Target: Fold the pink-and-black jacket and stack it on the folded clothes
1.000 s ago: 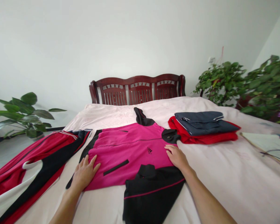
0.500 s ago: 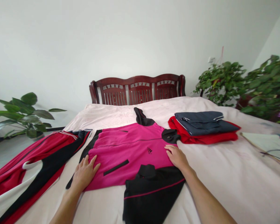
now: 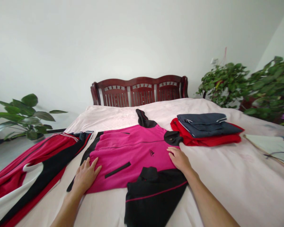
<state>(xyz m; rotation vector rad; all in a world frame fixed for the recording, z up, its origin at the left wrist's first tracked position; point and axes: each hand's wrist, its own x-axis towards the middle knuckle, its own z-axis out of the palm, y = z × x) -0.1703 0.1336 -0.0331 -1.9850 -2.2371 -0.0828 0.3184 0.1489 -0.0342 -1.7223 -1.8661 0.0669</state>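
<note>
And here lies the pink jacket (image 3: 132, 149), spread out between the two hands on the bed sheet (image 3: 227, 183). The left hand (image 3: 86, 175) rests palm-down over the hem, fingers well spread, gripping nothing as far as one can see; its weight probably keeps that end flat. Over to the right hand (image 3: 180, 158), at the shoulder just beside the collar (image 3: 172, 137): fingers loosely bent, touching the cloth, perhaps steadying it. Is it pinching a bit of fabric? Cannot tell, the fingertips hide it.

Between the forearms, the black sleeve (image 3: 156, 195) doubles back on itself, presumably to lie compactly, its near end cut off by the bottom edge. Beyond the right hand sits a neat pile, navy garment (image 3: 203, 124) on red garment (image 3: 210, 141), stacked well apart from the left hand. Left of the left hand, a red-and-black garment (image 3: 38, 154) runs out of view, so its full shape is anyone's guess. Far right of the right hand, something flat and papery (image 3: 272, 146) is cut off too.
</note>
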